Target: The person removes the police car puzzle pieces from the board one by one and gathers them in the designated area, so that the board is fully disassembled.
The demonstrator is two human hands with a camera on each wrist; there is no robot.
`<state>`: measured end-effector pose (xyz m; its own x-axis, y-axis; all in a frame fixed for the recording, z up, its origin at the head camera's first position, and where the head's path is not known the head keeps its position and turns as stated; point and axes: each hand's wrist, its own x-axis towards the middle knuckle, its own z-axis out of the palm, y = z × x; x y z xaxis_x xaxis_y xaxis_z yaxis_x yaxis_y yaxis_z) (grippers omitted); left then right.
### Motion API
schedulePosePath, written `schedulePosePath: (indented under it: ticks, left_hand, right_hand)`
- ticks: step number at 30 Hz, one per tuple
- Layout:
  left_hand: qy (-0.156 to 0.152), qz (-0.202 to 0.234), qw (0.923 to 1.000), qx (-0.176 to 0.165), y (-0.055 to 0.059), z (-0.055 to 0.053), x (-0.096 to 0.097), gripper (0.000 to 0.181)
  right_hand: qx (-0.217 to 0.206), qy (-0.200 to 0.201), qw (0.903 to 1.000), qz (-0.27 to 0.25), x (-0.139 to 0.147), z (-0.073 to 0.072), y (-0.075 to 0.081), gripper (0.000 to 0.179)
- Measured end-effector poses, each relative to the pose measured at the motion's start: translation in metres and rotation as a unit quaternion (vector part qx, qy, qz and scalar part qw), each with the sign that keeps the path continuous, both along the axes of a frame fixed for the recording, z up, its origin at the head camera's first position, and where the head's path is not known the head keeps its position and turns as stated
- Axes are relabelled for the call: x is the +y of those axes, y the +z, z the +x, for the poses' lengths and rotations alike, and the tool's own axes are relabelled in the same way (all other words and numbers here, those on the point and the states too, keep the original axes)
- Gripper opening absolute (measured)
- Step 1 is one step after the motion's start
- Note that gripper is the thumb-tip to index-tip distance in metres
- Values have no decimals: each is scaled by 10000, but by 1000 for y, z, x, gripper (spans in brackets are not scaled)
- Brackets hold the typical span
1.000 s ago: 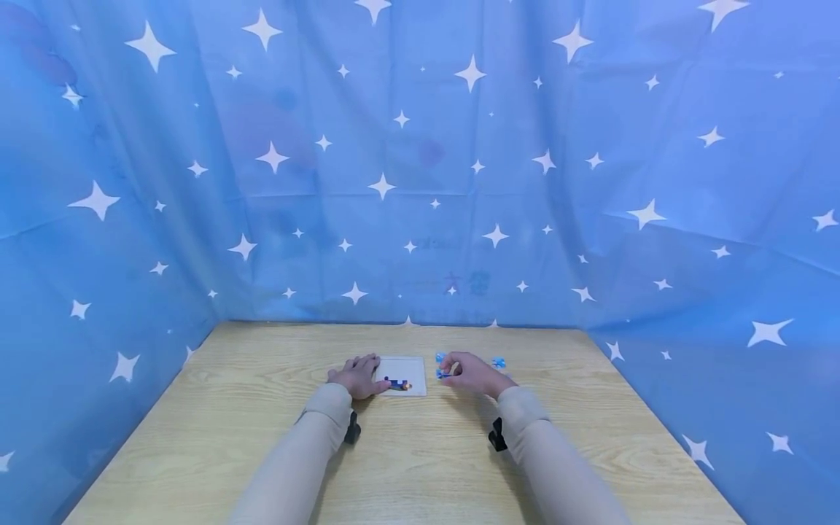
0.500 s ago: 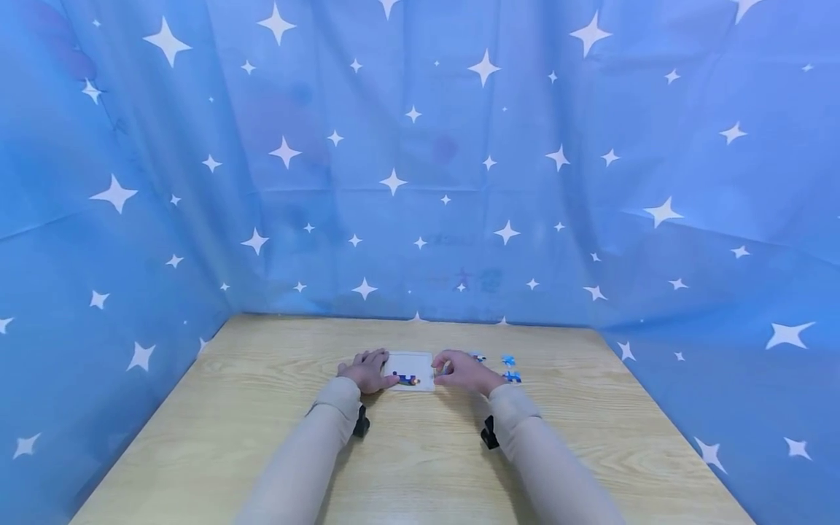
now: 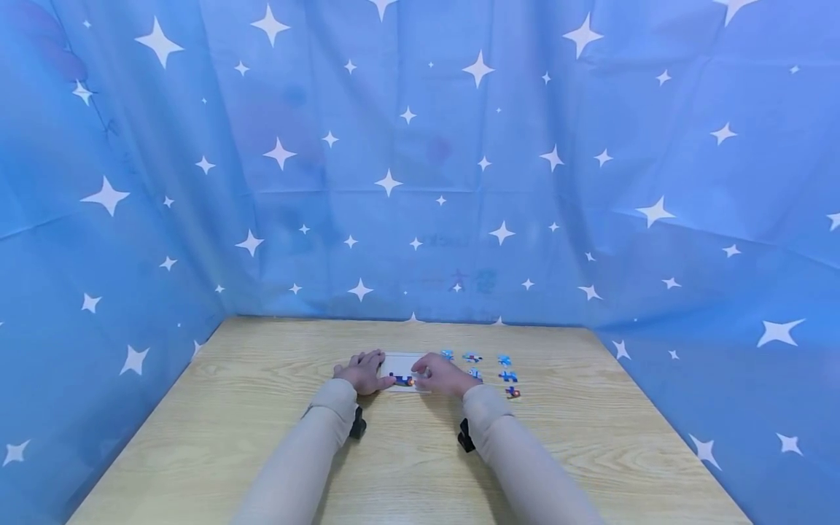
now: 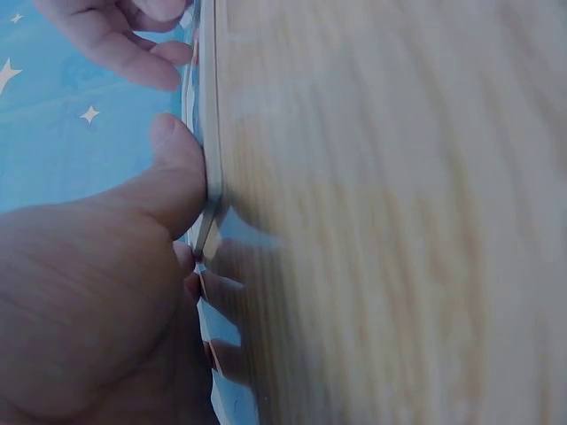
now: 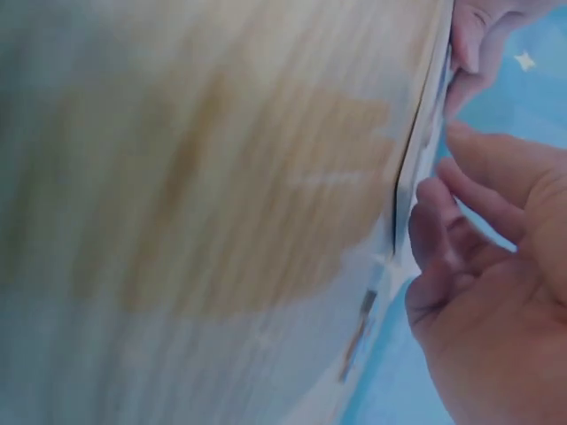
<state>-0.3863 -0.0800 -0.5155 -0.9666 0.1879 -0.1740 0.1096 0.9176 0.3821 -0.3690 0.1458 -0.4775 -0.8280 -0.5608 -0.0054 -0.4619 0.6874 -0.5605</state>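
Observation:
A shallow white puzzle tray [image 3: 402,362] lies on the wooden table, with joined dark-blue and orange jigsaw pieces [image 3: 403,380] along its near side. My left hand [image 3: 362,372] rests at the tray's left edge, fingers spread and thumb at the near-left rim, close to those pieces. Over the tray's right part, my right hand [image 3: 446,375] pinches a small bluish jigsaw piece, mostly hidden by the fingers. In the right wrist view the curled fingers [image 5: 434,221] are right by the tray's edge [image 5: 416,150]. The left thumb [image 4: 182,168] presses at the rim in the left wrist view.
Several loose jigsaw pieces lie right of the tray, among them a blue one [image 3: 504,360], another blue one [image 3: 508,376] and a red-and-dark one [image 3: 513,393]. A blue curtain with white stars [image 3: 420,182] stands behind the table [image 3: 216,437].
My right hand has carried the jigsaw piece leftward from the loose pieces to over the tray's right part, uncovering pieces behind it. The left hand stays at the tray.

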Motion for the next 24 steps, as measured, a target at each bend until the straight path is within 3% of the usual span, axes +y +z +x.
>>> schedulePosePath:
  ticks: [8, 16, 24]
  left_hand:
    - [-53, 60, 10000, -43, 15, 13, -1, 77]
    - [-66, 132, 9999, 77, 1, 2, -1, 76]
    - [-83, 72, 9999, 29, 5, 5, -1, 77]
  right_hand:
    - [-45, -28, 9998, 206, -11, 3, 3, 30]
    - [-28, -197, 9993, 308, -15, 4, 2, 22]
    - [-269, -537, 9976, 342, -21, 6, 4, 17]
